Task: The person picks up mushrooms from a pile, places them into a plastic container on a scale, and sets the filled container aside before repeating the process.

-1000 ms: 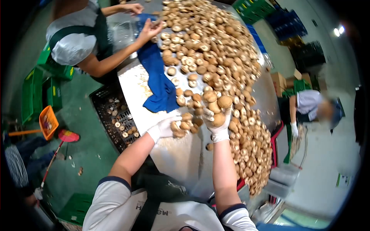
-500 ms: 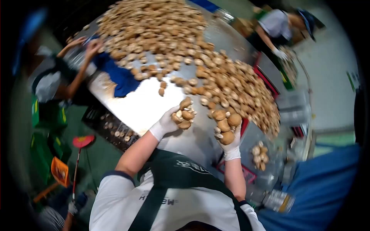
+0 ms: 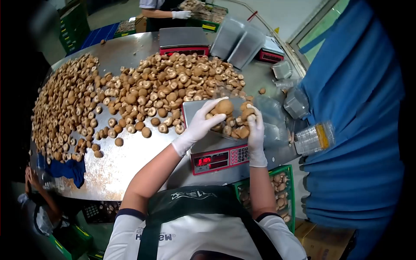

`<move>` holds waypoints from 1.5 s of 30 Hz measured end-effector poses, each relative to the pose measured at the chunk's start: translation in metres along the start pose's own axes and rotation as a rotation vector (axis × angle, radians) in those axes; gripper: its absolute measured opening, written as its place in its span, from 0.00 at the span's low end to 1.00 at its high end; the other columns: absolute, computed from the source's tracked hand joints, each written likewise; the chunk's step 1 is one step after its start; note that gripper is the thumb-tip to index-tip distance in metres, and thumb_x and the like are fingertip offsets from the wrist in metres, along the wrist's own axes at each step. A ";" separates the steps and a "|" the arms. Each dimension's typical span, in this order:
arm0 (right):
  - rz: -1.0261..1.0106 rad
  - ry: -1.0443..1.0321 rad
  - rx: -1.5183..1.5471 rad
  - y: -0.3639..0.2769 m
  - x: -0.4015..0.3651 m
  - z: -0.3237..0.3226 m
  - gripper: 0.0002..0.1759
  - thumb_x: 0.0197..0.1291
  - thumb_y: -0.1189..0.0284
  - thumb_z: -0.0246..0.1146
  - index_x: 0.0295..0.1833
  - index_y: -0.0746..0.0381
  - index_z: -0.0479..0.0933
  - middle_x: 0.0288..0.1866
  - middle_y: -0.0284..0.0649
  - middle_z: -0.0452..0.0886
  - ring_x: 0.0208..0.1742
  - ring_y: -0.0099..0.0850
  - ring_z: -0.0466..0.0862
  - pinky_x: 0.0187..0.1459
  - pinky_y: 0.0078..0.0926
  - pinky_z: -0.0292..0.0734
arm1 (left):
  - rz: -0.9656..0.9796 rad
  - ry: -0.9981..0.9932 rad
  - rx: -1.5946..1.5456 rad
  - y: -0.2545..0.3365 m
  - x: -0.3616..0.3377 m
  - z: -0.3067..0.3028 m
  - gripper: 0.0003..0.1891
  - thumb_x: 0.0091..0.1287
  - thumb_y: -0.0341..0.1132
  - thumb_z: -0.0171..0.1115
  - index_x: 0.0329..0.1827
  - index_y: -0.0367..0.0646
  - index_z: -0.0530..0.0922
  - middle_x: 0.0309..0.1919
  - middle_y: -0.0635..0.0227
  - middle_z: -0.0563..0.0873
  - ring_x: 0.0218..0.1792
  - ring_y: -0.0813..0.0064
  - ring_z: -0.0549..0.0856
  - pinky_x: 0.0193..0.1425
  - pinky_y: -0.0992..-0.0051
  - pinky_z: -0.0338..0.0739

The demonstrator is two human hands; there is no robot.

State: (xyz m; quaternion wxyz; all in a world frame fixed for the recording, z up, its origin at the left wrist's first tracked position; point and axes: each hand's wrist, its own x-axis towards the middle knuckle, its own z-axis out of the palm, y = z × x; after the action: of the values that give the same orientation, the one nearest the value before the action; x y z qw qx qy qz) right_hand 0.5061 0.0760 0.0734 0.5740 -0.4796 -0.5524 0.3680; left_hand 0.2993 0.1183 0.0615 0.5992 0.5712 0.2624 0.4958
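White gloves cover both of my hands. My left hand (image 3: 201, 122) is curled around mushrooms at the left side of a clear container, a large brown cap (image 3: 224, 107) against its fingers. On the container's right side, my right hand (image 3: 255, 130) grips more mushrooms (image 3: 247, 113). The clear container, mostly hidden by hands and mushrooms (image 3: 234, 129), rests on a red and silver scale (image 3: 200, 149) whose red display seems to read 0.105. Beyond the scale a broad heap of brown mushrooms (image 3: 160, 84) spreads over the metal table (image 3: 125, 158).
Another scale (image 3: 183, 38) and stacked clear containers (image 3: 236, 41) stand behind the heap. A green crate of mushrooms (image 3: 284, 190) is below the table edge. Wrapped trays (image 3: 314, 138) lie by a blue curtain (image 3: 355, 130). Co-workers are at the far side and lower left.
The view has swung right. My hands, with mushrooms in them, have moved from above the table to the container on the scale and are closer together.
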 end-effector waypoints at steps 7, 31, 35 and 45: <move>-0.191 -0.208 -0.919 0.060 0.006 -0.027 0.26 0.49 0.66 0.71 0.56 0.60 0.81 0.70 0.57 0.71 0.71 0.56 0.69 0.72 0.48 0.64 | 0.110 -0.023 1.051 -0.056 0.014 0.040 0.38 0.59 0.47 0.69 0.73 0.47 0.67 0.67 0.55 0.76 0.73 0.55 0.69 0.73 0.49 0.60; 0.027 0.288 -0.358 0.035 -0.034 -0.036 0.21 0.63 0.80 0.64 0.63 0.66 0.75 0.57 0.46 0.80 0.58 0.38 0.81 0.61 0.34 0.75 | 0.190 0.061 1.004 -0.043 0.001 0.041 0.37 0.58 0.45 0.74 0.72 0.48 0.72 0.69 0.56 0.73 0.74 0.51 0.65 0.80 0.46 0.47; -0.034 0.129 -0.829 0.028 -0.041 -0.021 0.31 0.49 0.70 0.76 0.61 0.60 0.78 0.52 0.45 0.82 0.58 0.45 0.76 0.63 0.43 0.68 | 0.171 0.022 1.007 -0.045 0.006 0.040 0.33 0.61 0.40 0.72 0.70 0.45 0.72 0.60 0.56 0.82 0.67 0.56 0.75 0.79 0.52 0.54; -0.216 0.394 -0.047 0.004 -0.042 0.000 0.24 0.67 0.73 0.63 0.67 0.68 0.72 0.67 0.46 0.77 0.64 0.36 0.77 0.67 0.36 0.70 | -0.432 0.468 -0.475 0.000 -0.062 -0.023 0.27 0.78 0.52 0.51 0.74 0.49 0.67 0.60 0.64 0.81 0.53 0.70 0.83 0.53 0.73 0.79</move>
State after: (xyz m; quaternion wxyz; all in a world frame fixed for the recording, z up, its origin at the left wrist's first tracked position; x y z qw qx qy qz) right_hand 0.5017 0.0375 0.0580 0.6956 -0.4933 -0.4863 0.1906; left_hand 0.2562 0.0731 0.0411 0.7290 0.2201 0.3840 0.5222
